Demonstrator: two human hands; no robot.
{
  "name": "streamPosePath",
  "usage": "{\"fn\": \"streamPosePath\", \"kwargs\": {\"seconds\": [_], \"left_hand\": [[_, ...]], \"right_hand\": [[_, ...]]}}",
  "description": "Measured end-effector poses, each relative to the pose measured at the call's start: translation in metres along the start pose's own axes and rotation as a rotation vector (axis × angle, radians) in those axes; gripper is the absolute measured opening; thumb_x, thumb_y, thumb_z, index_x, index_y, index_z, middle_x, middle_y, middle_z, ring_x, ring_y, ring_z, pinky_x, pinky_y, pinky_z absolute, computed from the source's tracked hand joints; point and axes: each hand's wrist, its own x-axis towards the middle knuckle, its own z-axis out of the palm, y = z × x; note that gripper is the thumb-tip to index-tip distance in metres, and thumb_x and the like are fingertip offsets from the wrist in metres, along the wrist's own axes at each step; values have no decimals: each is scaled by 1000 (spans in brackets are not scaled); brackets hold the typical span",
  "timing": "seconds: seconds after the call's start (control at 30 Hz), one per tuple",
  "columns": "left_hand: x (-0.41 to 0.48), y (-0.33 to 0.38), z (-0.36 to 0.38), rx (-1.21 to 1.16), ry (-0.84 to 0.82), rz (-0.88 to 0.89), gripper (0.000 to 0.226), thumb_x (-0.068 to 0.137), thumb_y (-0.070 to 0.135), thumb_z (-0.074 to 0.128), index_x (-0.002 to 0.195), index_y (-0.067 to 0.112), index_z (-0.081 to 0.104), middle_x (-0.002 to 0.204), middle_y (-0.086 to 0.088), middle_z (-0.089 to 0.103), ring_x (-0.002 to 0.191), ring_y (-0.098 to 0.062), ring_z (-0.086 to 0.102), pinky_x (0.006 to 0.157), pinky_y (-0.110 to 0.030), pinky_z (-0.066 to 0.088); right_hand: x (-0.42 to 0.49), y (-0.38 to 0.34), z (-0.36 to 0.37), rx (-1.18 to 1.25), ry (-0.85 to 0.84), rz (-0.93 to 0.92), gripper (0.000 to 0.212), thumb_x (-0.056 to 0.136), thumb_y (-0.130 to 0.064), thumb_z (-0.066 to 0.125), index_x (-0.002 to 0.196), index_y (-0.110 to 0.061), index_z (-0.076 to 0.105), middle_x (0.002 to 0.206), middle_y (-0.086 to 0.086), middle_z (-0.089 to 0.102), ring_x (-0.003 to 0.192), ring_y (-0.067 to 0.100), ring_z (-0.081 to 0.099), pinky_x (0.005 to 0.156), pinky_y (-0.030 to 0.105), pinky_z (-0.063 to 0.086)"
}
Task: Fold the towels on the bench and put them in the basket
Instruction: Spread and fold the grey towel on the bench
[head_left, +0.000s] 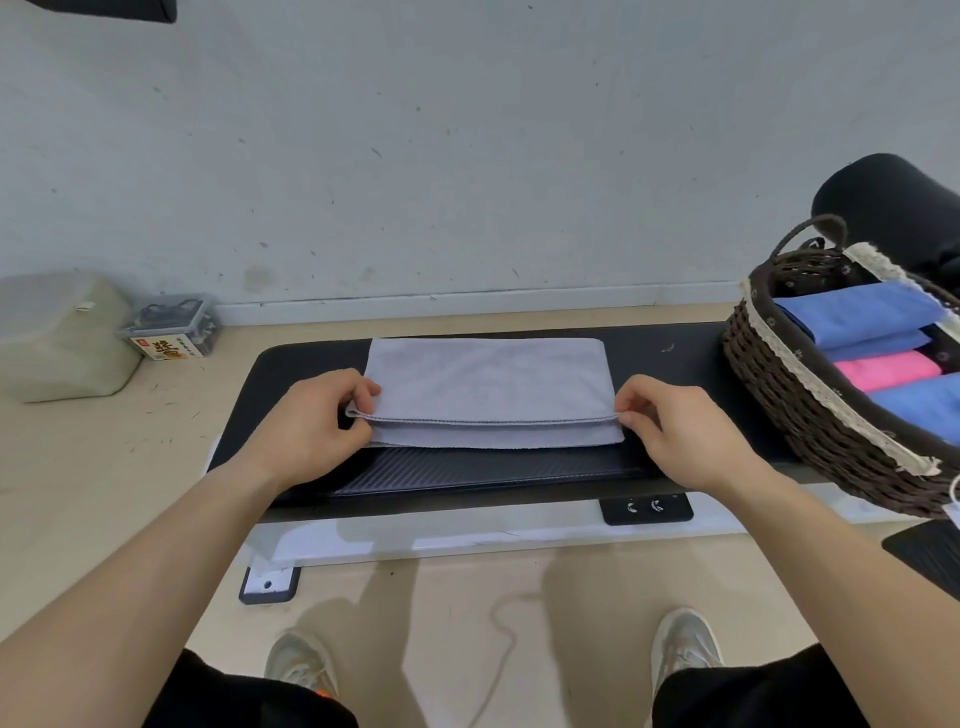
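Observation:
A grey towel (485, 382) lies on the black bench (675, 358), its top layer folded over so that a strip of the lower layer shows along the near edge. My left hand (317, 415) pinches the left corner of the top layer. My right hand (675, 423) pinches the right corner of the same edge. At the right end of the bench stands a dark wicker basket (795, 410) with a cream lace trim. It holds folded blue towels (857, 317) and a pink towel (888, 369).
A clear plastic box (174, 332) and a pale container (62, 338) stand on the floor at the left by the wall. A black cylinder (893, 208) lies behind the basket. My feet are on the floor in front of the bench.

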Motion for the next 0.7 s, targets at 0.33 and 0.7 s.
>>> {"fn": "streamPosePath", "kwargs": {"seconds": [0.33, 0.7], "left_hand": [[-5, 1, 1, 206, -77, 71, 22, 79, 20, 68, 77, 34, 50, 121, 22, 58, 103, -9, 58, 83, -33, 49], [20, 33, -2, 398, 45, 28, 20, 83, 54, 57, 82, 36, 64, 110, 20, 56, 108, -9, 53, 82, -33, 49]], "right_hand": [[-13, -7, -8, -80, -66, -51, 17, 93, -23, 63, 87, -37, 56, 85, -18, 60, 76, 2, 57, 66, 27, 49], [5, -36, -1, -293, 24, -43, 21, 94, -42, 52, 86, -29, 67, 92, -10, 52, 87, 16, 52, 69, 34, 49]]}}
